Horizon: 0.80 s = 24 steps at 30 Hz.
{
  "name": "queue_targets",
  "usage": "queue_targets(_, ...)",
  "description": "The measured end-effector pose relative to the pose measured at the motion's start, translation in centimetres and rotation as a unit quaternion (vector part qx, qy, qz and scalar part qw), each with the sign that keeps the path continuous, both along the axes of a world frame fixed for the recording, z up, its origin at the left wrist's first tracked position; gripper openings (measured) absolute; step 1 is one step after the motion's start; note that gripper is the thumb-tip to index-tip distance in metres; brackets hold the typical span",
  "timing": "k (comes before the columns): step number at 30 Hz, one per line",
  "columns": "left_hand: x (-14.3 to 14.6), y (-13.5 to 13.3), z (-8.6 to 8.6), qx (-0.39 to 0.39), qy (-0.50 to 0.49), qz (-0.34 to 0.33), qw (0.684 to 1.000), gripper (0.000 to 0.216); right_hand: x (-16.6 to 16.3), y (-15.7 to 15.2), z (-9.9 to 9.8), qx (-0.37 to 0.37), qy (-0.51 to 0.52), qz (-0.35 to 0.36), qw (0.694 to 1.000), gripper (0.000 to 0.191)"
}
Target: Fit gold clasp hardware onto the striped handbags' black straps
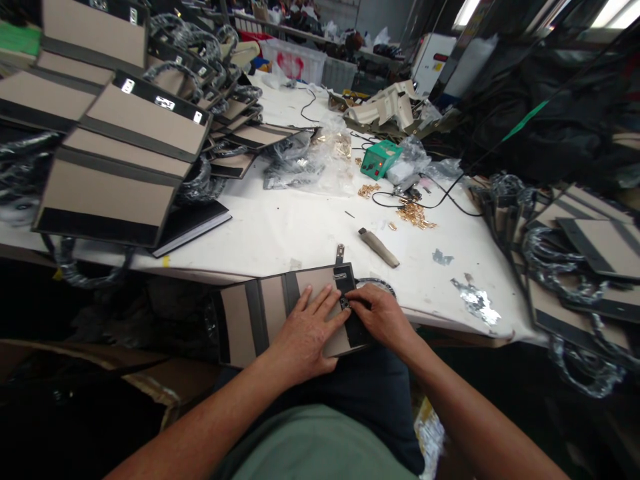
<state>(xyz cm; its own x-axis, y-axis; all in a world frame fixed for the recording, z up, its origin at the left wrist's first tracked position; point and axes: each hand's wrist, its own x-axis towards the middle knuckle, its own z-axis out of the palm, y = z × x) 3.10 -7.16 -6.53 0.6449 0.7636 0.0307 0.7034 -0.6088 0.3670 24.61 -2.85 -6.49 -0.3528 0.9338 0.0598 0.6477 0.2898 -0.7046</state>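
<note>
Left hand is lying flat and open, fingers slightly spread, on the beige-and-dark panel, which is overlapping the near edge of the counter. Right hand is holding thumb and fingertips close together at a small metal fitting on the panel's dark end; can't tell if it's gripping anything. A grey-handled tool is lying on the counter toward its near edge.
</note>
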Motion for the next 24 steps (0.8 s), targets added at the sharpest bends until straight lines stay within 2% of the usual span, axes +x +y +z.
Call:
queue_targets(6,0.3,-0.1,0.0,0.008,0.015,-0.002,1.000,0.090,-0.2,0.3,0.2,-0.022,-0.048,-0.045,0.998,0.015)
queue_targets(14,0.4,0.1,0.7,-0.005,0.041,-0.011,0.999,0.088,0.4,1.2,1.6,-0.040,-0.055,-0.022,0.997,0.007)
queue_targets(17,0.8,0.0,1.0,-0.015,0.051,-0.010,0.999,0.090,1.7,3.8,2.4,0.053,-0.029,-0.082,0.995,0.015)
queue_targets(20,1.1,-0.2,1.2,-0.018,0.059,-0.001,0.998,0.090,2.9,7.7,2.1,0.169,-0.070,-0.135,0.974,0.029)
queue_targets(24,1.4,-0.4,1.5,-0.026,0.059,0.008,0.998,0.091,3.1,12.3,0.0,0.129,-0.171,-0.135,0.967,0.048)
